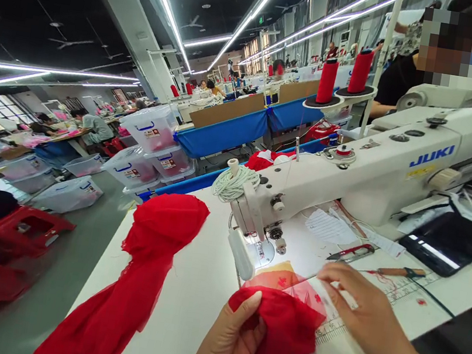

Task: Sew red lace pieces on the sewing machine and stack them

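I sit at a white JUKI sewing machine on a white table. My left hand is closed on a bunched piece of red fabric just in front of the needle area. My right hand rests on the table to the right of that fabric, fingers curled and pressing its thin sheer edge. A long heap of red sheer fabric lies across the table's left side, away from both hands.
Red thread snips and a wooden-handled tool lie right of the needle, beside a dark tablet. Two red thread cones stand behind the machine. A person sits at the far right. Red stools and plastic bins occupy the aisle.
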`<state>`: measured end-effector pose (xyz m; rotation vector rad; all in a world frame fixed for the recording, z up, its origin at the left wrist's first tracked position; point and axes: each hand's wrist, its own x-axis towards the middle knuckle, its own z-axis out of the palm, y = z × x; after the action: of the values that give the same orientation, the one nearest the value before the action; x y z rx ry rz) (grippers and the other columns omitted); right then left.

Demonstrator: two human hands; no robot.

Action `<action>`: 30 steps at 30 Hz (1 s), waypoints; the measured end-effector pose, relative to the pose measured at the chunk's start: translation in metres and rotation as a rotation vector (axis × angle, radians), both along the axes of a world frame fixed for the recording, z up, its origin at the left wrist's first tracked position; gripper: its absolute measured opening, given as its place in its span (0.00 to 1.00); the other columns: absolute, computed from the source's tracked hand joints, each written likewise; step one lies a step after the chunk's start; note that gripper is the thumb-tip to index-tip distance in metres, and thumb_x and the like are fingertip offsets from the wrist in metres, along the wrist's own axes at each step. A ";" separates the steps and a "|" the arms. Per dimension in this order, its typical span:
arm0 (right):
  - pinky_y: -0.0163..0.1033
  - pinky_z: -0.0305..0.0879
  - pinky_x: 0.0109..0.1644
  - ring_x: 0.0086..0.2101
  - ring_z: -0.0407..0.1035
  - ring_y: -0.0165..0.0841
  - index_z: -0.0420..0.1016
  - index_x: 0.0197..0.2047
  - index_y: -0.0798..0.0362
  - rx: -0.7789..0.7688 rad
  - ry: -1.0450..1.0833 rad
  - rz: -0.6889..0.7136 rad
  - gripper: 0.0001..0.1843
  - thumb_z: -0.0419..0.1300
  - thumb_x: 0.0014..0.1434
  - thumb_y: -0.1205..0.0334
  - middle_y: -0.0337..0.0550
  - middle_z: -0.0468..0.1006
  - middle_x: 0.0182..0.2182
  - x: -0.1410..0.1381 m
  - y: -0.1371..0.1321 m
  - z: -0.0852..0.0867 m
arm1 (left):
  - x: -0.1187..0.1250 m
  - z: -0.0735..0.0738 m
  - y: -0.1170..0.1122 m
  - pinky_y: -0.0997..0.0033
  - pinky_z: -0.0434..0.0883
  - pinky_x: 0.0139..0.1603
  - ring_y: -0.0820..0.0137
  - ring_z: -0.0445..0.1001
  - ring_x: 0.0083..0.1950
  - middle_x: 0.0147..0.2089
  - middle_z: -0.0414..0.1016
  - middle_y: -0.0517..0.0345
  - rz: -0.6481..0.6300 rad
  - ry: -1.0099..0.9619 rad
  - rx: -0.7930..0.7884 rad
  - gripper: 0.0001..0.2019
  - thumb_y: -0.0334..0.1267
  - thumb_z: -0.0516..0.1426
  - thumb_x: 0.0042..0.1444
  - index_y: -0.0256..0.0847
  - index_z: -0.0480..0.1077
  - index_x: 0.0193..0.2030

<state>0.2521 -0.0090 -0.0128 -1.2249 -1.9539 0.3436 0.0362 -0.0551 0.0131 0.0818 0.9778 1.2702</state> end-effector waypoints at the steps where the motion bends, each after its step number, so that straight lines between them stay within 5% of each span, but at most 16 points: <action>1: 0.45 0.70 0.43 0.40 0.73 0.39 0.73 0.39 0.48 0.047 -0.042 -0.052 0.14 0.47 0.64 0.57 0.45 0.79 0.37 0.018 0.011 0.000 | -0.001 0.001 0.001 0.73 0.77 0.37 0.70 0.77 0.35 0.36 0.79 0.50 0.010 -0.004 -0.005 0.08 0.24 0.65 0.47 0.32 0.74 0.35; 6: 0.51 0.69 0.41 0.38 0.73 0.43 0.77 0.37 0.44 0.034 -0.224 0.018 0.13 0.52 0.58 0.56 0.42 0.81 0.38 0.079 0.061 0.002 | 0.001 0.005 0.003 0.75 0.76 0.34 0.72 0.76 0.33 0.34 0.78 0.52 0.014 -0.023 -0.011 0.05 0.25 0.64 0.49 0.33 0.74 0.34; 15: 0.48 0.68 0.40 0.37 0.75 0.43 0.79 0.31 0.47 0.056 -0.195 0.131 0.17 0.52 0.61 0.51 0.50 0.79 0.35 0.088 0.075 -0.004 | 0.001 0.001 0.005 0.78 0.74 0.33 0.74 0.75 0.32 0.32 0.77 0.55 0.009 -0.006 0.084 0.11 0.30 0.69 0.43 0.33 0.74 0.32; 19: 0.39 0.71 0.39 0.44 0.74 0.41 0.74 0.37 0.43 -0.065 0.059 0.057 0.09 0.54 0.62 0.52 0.48 0.78 0.42 0.064 0.038 0.002 | 0.003 0.001 0.004 0.73 0.75 0.39 0.72 0.76 0.35 0.33 0.78 0.54 0.010 0.002 0.116 0.12 0.31 0.70 0.42 0.34 0.74 0.34; 21: 0.37 0.73 0.36 0.38 0.75 0.38 0.70 0.50 0.41 -0.185 0.088 0.116 0.14 0.51 0.63 0.52 0.44 0.79 0.39 0.041 0.013 0.006 | 0.004 0.001 0.004 0.71 0.74 0.43 0.70 0.77 0.37 0.35 0.78 0.53 0.008 0.003 0.141 0.13 0.31 0.70 0.42 0.35 0.74 0.34; 23: 0.37 0.73 0.44 0.43 0.75 0.39 0.67 0.55 0.40 -0.180 0.026 0.190 0.18 0.53 0.63 0.54 0.41 0.78 0.46 0.016 -0.006 0.011 | 0.005 0.001 0.003 0.71 0.74 0.44 0.70 0.77 0.38 0.34 0.79 0.53 0.012 0.001 0.157 0.12 0.31 0.70 0.42 0.35 0.74 0.34; 30: 0.36 0.73 0.34 0.35 0.75 0.35 0.71 0.56 0.45 0.280 -0.109 0.207 0.19 0.53 0.63 0.63 0.43 0.79 0.36 -0.027 -0.017 0.018 | 0.004 0.002 0.001 0.71 0.73 0.45 0.70 0.77 0.38 0.35 0.80 0.52 -0.040 0.022 0.200 0.10 0.32 0.68 0.45 0.35 0.76 0.35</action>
<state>0.2253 -0.0257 0.0049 -0.8802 -2.1443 0.1020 0.0398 -0.0543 0.0153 0.2699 0.8616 1.3292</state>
